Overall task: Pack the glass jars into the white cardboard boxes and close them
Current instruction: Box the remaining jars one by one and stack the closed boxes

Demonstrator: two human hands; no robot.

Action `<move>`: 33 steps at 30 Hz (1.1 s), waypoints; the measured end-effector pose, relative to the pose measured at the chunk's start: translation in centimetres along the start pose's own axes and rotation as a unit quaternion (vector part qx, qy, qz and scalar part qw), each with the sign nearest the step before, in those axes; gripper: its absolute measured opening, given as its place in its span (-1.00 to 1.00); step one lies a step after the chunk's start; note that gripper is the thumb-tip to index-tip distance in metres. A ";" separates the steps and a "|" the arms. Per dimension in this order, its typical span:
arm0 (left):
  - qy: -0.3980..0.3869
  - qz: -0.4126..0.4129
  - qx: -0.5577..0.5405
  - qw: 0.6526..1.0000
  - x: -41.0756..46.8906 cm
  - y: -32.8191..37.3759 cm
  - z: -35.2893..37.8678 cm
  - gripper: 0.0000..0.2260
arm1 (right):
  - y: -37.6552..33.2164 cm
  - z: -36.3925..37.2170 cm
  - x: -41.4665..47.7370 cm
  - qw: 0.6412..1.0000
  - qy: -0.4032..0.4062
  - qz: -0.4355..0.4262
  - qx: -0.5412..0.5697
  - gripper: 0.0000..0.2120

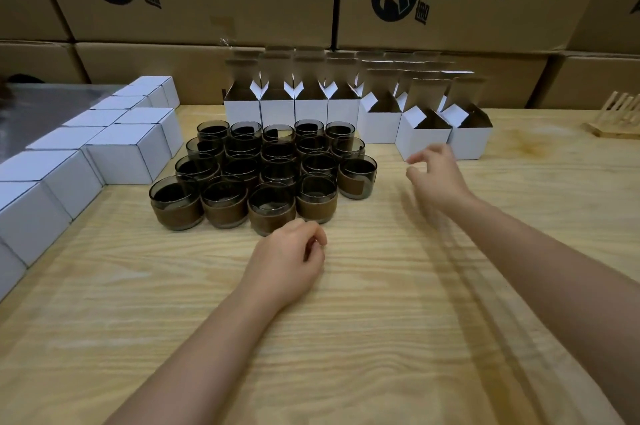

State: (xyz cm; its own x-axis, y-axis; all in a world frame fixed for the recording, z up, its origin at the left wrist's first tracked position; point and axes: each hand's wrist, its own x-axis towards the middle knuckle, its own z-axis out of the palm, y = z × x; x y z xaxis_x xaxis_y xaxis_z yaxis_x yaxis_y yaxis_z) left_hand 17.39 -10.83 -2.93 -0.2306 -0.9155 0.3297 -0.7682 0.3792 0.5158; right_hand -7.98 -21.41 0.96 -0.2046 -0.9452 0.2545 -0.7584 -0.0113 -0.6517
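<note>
Your left hand (287, 258) rests on the table (381, 338), loosely curled and empty, just below the glass jars (272, 206) clustered at centre. Your right hand (436, 178), blurred, fingers loose and holding nothing, hovers beside the open white boxes (424, 142) at upper right.

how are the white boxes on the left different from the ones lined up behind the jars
The left boxes are closed, tops flat; the back boxes stand open with flaps raised. The left boxes show only white outsides; the back boxes show brown insides. The left boxes sit packed along the left edge of the table; the back boxes form one row behind the jars. Both are white cardboard of similar shape.
</note>
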 end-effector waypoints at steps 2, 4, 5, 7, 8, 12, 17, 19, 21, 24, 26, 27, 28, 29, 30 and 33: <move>0.000 -0.002 -0.002 1.000 0.0 -0.1 0.0 -0.89 | 0.5 -0.8 2.5 0.999 0.003 0.000 -0.044 -0.77; 0.001 -0.005 -0.005 1.000 0.0 -0.2 0.1 -0.89 | 0.8 -1.3 4.5 0.998 0.002 0.021 -0.064 -0.80; 0.001 -0.005 -0.006 1.000 0.1 -0.2 0.1 -0.89 | 0.8 -1.4 5.3 0.996 -0.004 0.034 -0.078 -0.84; -0.001 -0.006 -0.008 1.000 0.1 -0.2 0.1 -0.89 | 1.1 -1.3 6.5 0.992 -0.025 0.048 -0.112 -0.89; -0.001 -0.007 -0.010 1.000 0.1 -0.2 0.1 -0.89 | 1.3 -1.1 6.9 0.990 -0.036 0.048 -0.129 -0.88; 0.006 -0.015 -0.025 1.000 0.1 -0.2 0.2 -0.90 | 1.9 -0.3 7.4 0.987 0.002 0.026 -0.159 -0.77; 0.006 -0.017 -0.024 1.000 0.1 -0.2 0.2 -0.90 | 1.1 -0.2 5.9 0.984 0.077 -0.034 -0.157 -0.75; 0.002 -0.017 -0.022 1.000 0.2 -0.1 0.1 -0.90 | 0.2 -0.7 4.6 0.981 0.116 -0.040 -0.147 -0.78; -0.002 -0.016 -0.023 1.000 0.2 -0.1 0.0 -0.91 | -1.2 -1.6 2.5 0.977 0.163 -0.051 -0.125 -0.84; -0.008 -0.017 -0.043 0.999 0.1 0.1 -0.2 -0.86 | -3.4 -2.8 -1.8 0.957 0.245 -0.123 -0.090 -0.91; -0.014 -0.014 -0.075 0.997 0.0 0.2 -0.4 -0.65 | -5.0 -3.0 -5.3 0.939 0.294 -0.168 -0.054 -0.94; -0.016 -0.007 -0.103 0.995 -0.1 0.3 -0.5 -0.52 | -5.8 -2.7 -7.1 0.931 0.310 -0.190 -0.037 -0.94; -0.014 0.004 -0.136 0.991 -0.3 0.2 -0.6 -0.43 | -6.6 -2.3 -8.9 0.923 0.320 -0.212 -0.026 -0.95; -0.006 0.020 -0.168 0.986 -0.4 0.1 -0.6 -0.39 | -7.4 -1.7 -10.5 0.917 0.322 -0.232 -0.023 -0.95; 0.004 0.039 -0.195 0.980 -0.6 0.0 -0.6 -0.38 | -8.0 -1.0 -12.1 0.913 0.319 -0.252 -0.026 -0.94; 0.032 0.077 -0.267 0.960 -0.9 0.0 -0.7 -0.33 | -9.4 1.0 -15.7 0.917 0.287 -0.277 -0.029 -0.90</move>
State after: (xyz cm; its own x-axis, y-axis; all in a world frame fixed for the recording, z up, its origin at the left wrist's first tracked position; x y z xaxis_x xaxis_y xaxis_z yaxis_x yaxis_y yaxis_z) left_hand 17.99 -9.87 -2.68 -0.2674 -0.8389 0.4740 -0.3071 0.5405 0.7833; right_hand 3.02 -6.81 2.37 -0.0576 -0.4723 0.8795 -0.8727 -0.4040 -0.2741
